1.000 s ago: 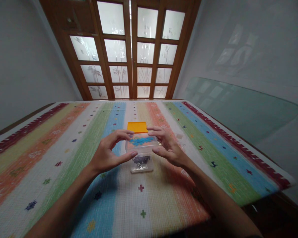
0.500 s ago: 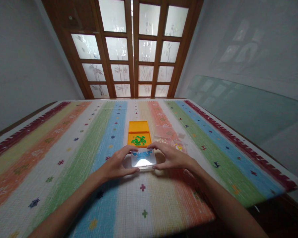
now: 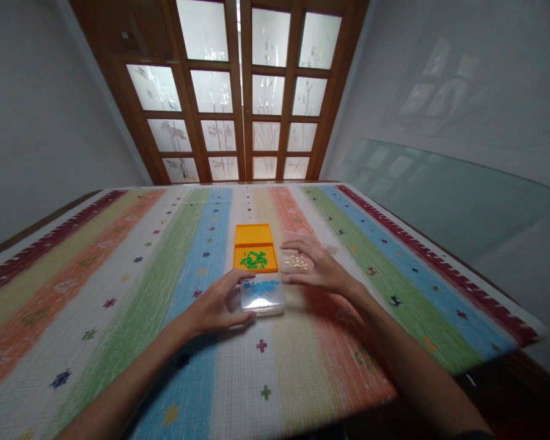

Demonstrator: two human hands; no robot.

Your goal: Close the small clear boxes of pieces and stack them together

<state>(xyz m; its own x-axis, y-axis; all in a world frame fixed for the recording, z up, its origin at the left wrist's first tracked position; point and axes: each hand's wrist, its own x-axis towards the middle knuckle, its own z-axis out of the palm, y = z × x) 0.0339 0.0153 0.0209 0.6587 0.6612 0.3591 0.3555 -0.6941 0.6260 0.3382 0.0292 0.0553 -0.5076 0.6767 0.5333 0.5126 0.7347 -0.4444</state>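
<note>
My left hand [image 3: 220, 302] grips the left end of a clear plastic box [image 3: 262, 300] with its lid down, fingers at the far corner and thumb at the near one. Small blue pieces [image 3: 261, 286] show through that lid. My right hand [image 3: 318, 266] is over a second clear box [image 3: 285, 267] holding small cream pieces [image 3: 297, 262]. Its thumb and fingers are spread, near that box's edges, and its palm hides the right end. Just beyond the blue pieces' box lies an open orange case [image 3: 253, 233] with small green pieces [image 3: 255, 260] inside.
A striped, patterned cloth [image 3: 174, 366] covers the table. Part of another clear container [image 3: 332, 249] shows behind my right hand. Wooden doors with glass panes [image 3: 268, 91] stand past the far edge, and a pale glass panel [image 3: 440, 189] leans at the right.
My right hand has let go of the box with blue pieces and moved right and away from me, to the box of cream pieces. My left hand keeps its hold.
</note>
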